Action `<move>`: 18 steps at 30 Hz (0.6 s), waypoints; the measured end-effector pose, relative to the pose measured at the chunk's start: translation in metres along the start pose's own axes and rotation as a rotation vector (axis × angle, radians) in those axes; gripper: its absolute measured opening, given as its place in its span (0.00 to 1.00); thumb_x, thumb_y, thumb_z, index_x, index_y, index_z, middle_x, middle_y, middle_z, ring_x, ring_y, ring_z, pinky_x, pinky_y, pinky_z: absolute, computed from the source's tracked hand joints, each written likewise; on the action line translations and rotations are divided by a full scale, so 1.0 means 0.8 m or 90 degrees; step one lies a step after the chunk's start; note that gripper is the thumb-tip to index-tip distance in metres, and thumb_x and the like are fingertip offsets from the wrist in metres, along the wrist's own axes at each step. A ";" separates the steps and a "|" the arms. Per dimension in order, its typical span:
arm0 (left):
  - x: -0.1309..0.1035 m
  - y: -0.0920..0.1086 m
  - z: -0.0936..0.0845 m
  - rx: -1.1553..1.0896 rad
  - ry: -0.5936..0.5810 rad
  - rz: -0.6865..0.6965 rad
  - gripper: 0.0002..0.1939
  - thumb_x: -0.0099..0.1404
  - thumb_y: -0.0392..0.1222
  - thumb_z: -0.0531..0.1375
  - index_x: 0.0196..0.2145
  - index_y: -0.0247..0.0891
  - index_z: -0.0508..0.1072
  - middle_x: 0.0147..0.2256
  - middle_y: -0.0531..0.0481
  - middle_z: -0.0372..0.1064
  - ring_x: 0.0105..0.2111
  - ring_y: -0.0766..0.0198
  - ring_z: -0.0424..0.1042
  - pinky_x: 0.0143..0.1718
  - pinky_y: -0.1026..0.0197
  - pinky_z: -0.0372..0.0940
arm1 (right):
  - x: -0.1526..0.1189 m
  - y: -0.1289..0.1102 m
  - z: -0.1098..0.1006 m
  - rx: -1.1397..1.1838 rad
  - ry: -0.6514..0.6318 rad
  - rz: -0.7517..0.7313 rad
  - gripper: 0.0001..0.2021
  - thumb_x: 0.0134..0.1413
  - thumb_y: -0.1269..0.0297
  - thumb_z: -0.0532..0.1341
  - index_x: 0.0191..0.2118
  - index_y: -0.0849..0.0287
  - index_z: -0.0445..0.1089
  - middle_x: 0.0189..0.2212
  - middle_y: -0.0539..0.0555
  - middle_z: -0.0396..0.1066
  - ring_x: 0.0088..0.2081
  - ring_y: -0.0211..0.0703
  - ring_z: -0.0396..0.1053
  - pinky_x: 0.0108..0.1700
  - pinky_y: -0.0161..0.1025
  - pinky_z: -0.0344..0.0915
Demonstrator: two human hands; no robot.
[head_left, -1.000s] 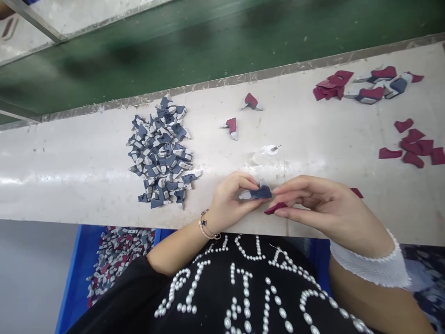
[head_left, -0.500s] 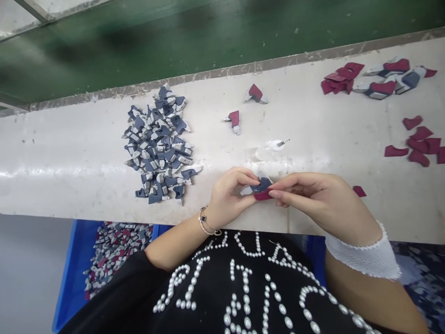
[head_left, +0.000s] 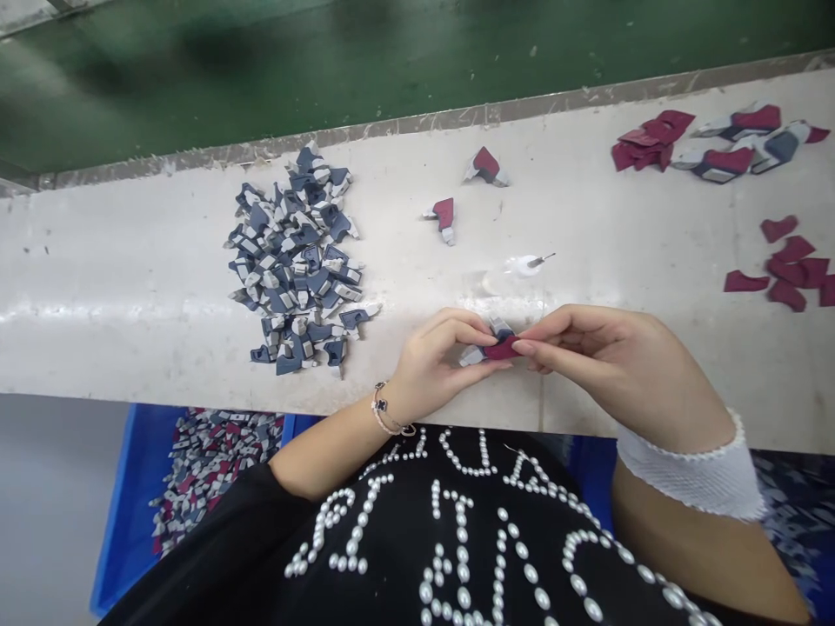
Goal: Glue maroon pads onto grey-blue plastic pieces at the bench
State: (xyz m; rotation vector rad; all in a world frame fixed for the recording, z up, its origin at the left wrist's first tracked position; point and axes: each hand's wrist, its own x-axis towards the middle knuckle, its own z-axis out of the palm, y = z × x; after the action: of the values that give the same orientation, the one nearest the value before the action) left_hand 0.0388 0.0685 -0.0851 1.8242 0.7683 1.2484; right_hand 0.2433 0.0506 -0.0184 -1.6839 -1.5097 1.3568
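Observation:
Near the table's front edge, my left hand (head_left: 438,358) is closed, its thumb and fingers pinching a small blue-grey and white plastic piece (head_left: 502,328). My right hand (head_left: 619,374) pinches the right end of a thin red inlay piece (head_left: 500,349), which lies against the blue-grey face of that part. Fingertips cover portions of both; whether the red one is fully seated I cannot tell. Just beyond the hands lies a small white bottle with a needle tip (head_left: 525,264). Two similar parts with red faces, one nearer (head_left: 444,217) and one farther (head_left: 485,165), rest on the table.
A heap of blue-grey and white pieces (head_left: 300,261) covers the table's left-centre. Stacked red inlays (head_left: 652,141), red-faced parts (head_left: 724,163) and loose red inlays (head_left: 792,265) lie at right. Below the front edge stands a blue bin (head_left: 117,513) full of parts.
The red inlay has gone from below the blue-grey face to over it, and the held part has turned slightly. My right hand shifted a little. The whole view moved slightly too.

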 end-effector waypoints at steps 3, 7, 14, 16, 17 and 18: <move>0.001 0.001 -0.001 0.009 0.000 0.006 0.13 0.59 0.38 0.72 0.38 0.37 0.73 0.37 0.49 0.75 0.39 0.66 0.77 0.42 0.62 0.74 | 0.000 -0.002 0.002 -0.029 0.011 -0.002 0.16 0.54 0.44 0.68 0.32 0.52 0.79 0.30 0.52 0.80 0.31 0.43 0.76 0.32 0.38 0.72; 0.001 0.002 0.000 0.006 0.000 0.020 0.11 0.60 0.38 0.71 0.37 0.35 0.74 0.36 0.49 0.75 0.38 0.67 0.77 0.41 0.64 0.74 | 0.000 -0.004 0.002 -0.039 0.017 -0.005 0.16 0.54 0.45 0.69 0.31 0.53 0.78 0.28 0.51 0.78 0.29 0.42 0.74 0.30 0.38 0.70; 0.004 0.003 -0.001 -0.052 -0.010 0.038 0.12 0.59 0.38 0.72 0.37 0.35 0.74 0.35 0.49 0.75 0.38 0.67 0.77 0.42 0.63 0.75 | 0.002 -0.006 -0.003 0.055 -0.073 -0.007 0.13 0.61 0.48 0.65 0.44 0.51 0.75 0.36 0.50 0.77 0.35 0.40 0.73 0.35 0.36 0.71; 0.003 0.003 -0.002 -0.068 -0.014 0.035 0.13 0.58 0.38 0.72 0.37 0.36 0.74 0.35 0.50 0.75 0.38 0.67 0.77 0.42 0.63 0.75 | 0.003 -0.006 -0.002 0.038 -0.122 -0.018 0.14 0.65 0.49 0.61 0.46 0.51 0.76 0.38 0.51 0.77 0.37 0.41 0.73 0.37 0.36 0.70; 0.003 0.003 -0.002 -0.076 -0.016 0.029 0.13 0.58 0.37 0.73 0.37 0.36 0.74 0.36 0.50 0.75 0.38 0.67 0.78 0.42 0.63 0.75 | 0.004 -0.006 -0.002 0.032 -0.141 -0.023 0.13 0.66 0.50 0.60 0.45 0.51 0.76 0.38 0.50 0.77 0.37 0.40 0.73 0.37 0.37 0.70; 0.003 0.003 -0.002 -0.085 -0.017 0.023 0.13 0.57 0.37 0.73 0.37 0.36 0.74 0.36 0.50 0.75 0.39 0.66 0.78 0.42 0.63 0.76 | 0.004 -0.006 -0.001 0.029 -0.154 -0.031 0.13 0.67 0.50 0.59 0.44 0.51 0.77 0.37 0.50 0.77 0.36 0.40 0.72 0.37 0.37 0.69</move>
State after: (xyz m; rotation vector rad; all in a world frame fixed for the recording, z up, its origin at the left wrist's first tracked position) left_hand 0.0380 0.0695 -0.0818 1.7501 0.6249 1.2647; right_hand 0.2418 0.0550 -0.0150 -1.4887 -1.6255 1.6020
